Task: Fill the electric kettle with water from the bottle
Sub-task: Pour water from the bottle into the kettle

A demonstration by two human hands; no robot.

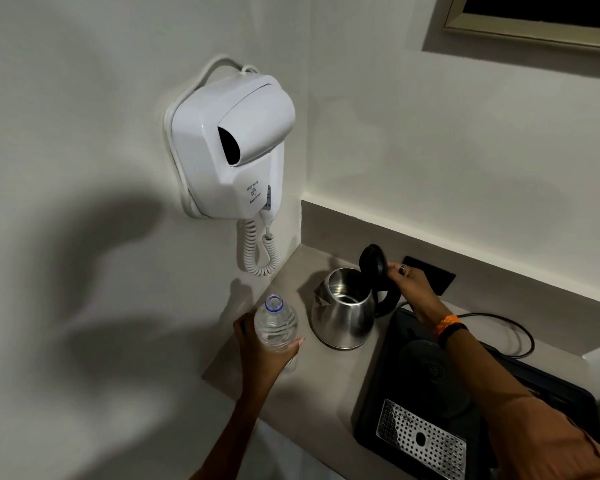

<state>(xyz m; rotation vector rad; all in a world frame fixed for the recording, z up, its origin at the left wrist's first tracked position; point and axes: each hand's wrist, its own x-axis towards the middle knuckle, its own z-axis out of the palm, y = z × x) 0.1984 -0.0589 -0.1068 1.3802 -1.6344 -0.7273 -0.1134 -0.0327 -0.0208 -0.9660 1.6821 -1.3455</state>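
Left hand point(257, 344) wrapped around uncapped water bottle point(276, 323), upright. Right hand point(411, 285) pinching raised black lid point(372, 263). Steel electric kettle point(343, 308) between both hands, mouth open, on counter point(291, 386).

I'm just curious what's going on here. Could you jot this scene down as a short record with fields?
place: counter in a wall corner
kettle: steel, on the counter, off its base
lid: up, held by right hand
bottle: uncapped, upright, in left hand
tray: black, right of kettle
wall: white hair dryer
pouring: not yet
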